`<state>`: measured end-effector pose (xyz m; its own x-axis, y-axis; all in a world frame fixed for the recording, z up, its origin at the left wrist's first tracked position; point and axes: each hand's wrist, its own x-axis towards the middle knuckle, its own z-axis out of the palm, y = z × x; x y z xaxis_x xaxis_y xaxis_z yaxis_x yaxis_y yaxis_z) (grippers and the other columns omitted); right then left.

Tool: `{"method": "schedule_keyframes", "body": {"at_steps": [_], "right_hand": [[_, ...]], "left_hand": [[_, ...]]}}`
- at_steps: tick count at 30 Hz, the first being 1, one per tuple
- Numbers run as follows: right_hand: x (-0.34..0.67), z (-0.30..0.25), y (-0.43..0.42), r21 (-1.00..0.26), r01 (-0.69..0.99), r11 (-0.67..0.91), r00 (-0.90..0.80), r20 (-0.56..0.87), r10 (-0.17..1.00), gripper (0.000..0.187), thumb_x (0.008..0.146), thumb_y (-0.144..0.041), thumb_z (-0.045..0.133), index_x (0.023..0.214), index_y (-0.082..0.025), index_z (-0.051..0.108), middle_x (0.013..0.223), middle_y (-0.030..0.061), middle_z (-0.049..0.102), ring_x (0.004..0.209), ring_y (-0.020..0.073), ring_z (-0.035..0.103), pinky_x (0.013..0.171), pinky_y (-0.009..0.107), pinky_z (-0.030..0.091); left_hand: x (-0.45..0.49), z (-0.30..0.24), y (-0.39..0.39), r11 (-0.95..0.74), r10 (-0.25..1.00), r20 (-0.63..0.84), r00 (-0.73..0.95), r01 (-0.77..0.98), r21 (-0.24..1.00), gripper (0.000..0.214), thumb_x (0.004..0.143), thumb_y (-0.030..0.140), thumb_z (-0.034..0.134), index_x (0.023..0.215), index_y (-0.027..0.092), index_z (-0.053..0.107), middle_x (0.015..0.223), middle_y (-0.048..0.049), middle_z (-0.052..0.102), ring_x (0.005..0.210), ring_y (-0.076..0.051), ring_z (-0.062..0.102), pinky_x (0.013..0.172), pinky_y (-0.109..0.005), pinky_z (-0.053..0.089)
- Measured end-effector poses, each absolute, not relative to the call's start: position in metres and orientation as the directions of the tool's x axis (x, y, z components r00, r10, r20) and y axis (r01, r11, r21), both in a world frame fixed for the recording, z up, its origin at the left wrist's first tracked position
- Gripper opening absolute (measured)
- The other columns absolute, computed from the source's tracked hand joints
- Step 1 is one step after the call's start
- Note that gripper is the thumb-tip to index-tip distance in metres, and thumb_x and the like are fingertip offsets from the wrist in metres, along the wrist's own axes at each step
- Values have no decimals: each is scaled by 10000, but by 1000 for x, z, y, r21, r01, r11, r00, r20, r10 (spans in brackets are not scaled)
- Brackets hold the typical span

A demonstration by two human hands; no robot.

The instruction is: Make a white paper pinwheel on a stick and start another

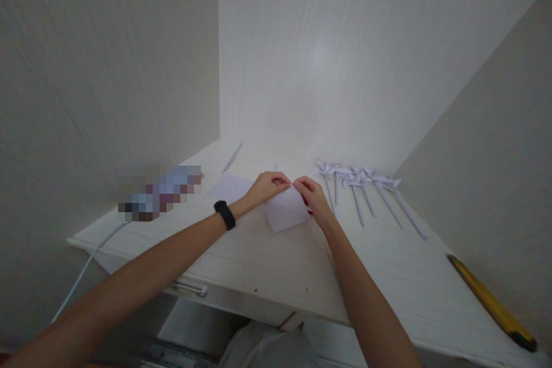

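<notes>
A small square of white paper (285, 213) hangs between my hands over the middle of the table, one corner pointing toward me. My left hand (271, 187), with a black band on its wrist, pinches the paper's far corner between thumb and fingertips. Right beside it, the fingers of my right hand (314, 198) close on the same far edge. Something red (309, 207) shows partly behind the right hand; its kind is hidden. More white paper (232, 186) lies flat to the left of my left hand.
Several white paper pinwheels (356, 175) on rolled paper sticks (359, 207) lie at the right. Thin white sticks (233, 157) rest at the back left. A blurred-out object with a white cable (92, 259) is at the left edge. A long yellow tool (491, 302) lies along the right wall.
</notes>
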<state>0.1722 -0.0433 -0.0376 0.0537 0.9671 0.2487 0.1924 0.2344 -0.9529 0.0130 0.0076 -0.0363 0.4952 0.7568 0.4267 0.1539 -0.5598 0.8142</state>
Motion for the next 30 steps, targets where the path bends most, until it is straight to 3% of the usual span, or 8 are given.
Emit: {"method": "schedule_keyframes", "body": {"at_steps": [8, 15, 30], "right_hand": [[173, -37, -46, -975, 119, 189, 33, 194, 980, 220, 715, -422, 558, 747, -204, 560, 637, -34, 505, 527, 89, 439, 482, 215, 296], [176, -38, -43, -966, 182, 182, 24, 189, 982, 232, 664, -405, 618, 729, -194, 547, 553, -59, 437, 482, 75, 366, 450, 211, 254], [179, -40, -41, -928, 283, 241, 23, 258, 966, 229, 673, -398, 627, 734, -190, 553, 559, -50, 464, 488, 78, 365, 454, 217, 238]], "left_hand": [[13, -29, -1, -595, 750, 461, 475, 177, 784, 157, 738, 246, 581, 774, 132, 683, 782, -50, 696, 729, -135, 607, 694, -227, 453], [12, -30, -1, -603, 747, 460, 480, 196, 773, 161, 743, 255, 594, 788, 136, 692, 764, -43, 695, 703, -126, 605, 663, -213, 447], [14, -35, 4, -522, 768, 396, 503, 132, 843, 206, 724, 313, 631, 787, 128, 696, 784, -57, 702, 738, -147, 620, 697, -239, 456]]}}
